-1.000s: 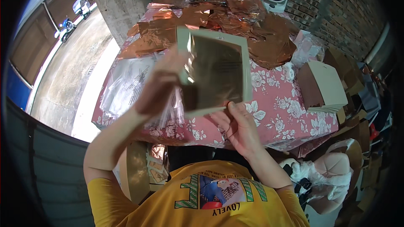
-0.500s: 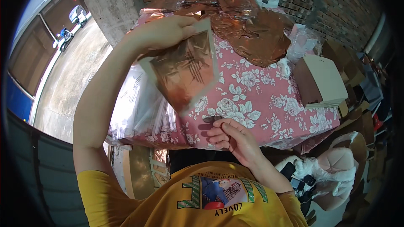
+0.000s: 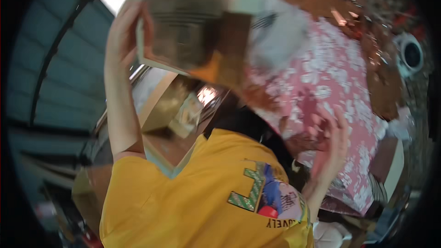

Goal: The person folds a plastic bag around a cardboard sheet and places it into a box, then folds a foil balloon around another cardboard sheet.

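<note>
left hand (image 3: 127, 30): pinching panel (image 3: 186, 27), left edge | right hand (image 3: 334, 140): spread, seemingly near tablecloth (image 3: 328, 93) edge, open room beyond

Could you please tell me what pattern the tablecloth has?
The tablecloth is pink with a white floral pattern; the head view shows it best.
</note>
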